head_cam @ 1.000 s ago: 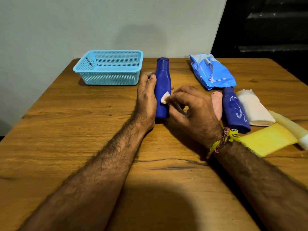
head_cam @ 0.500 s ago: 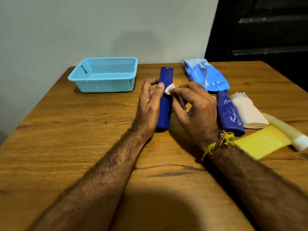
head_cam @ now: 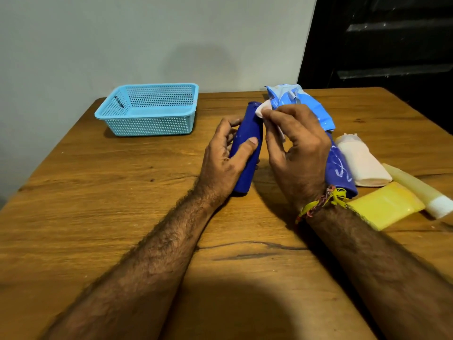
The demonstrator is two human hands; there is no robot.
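Note:
A dark blue bottle (head_cam: 247, 165) stands tilted on the wooden table (head_cam: 122, 204), its base down near my wrist. My left hand (head_cam: 225, 158) grips its body, thumb across the front. My right hand (head_cam: 296, 148) pinches a small white wipe (head_cam: 262, 111) and holds it against the bottle's upper part near the cap. A light blue perforated basket (head_cam: 147, 111) sits at the back left, holding nothing visible.
To the right lie a light blue wipe packet (head_cam: 306, 106), a second dark blue bottle (head_cam: 340, 168), a white pouch (head_cam: 362, 163), a yellow packet (head_cam: 387, 204) and a pale yellow tube (head_cam: 416, 190). A dark doorway is behind the table's right side.
My right hand has slid the wipe from the bottle's middle up to its top. My left hand's thumb has wrapped over the front, and the bottle now leans left at its base.

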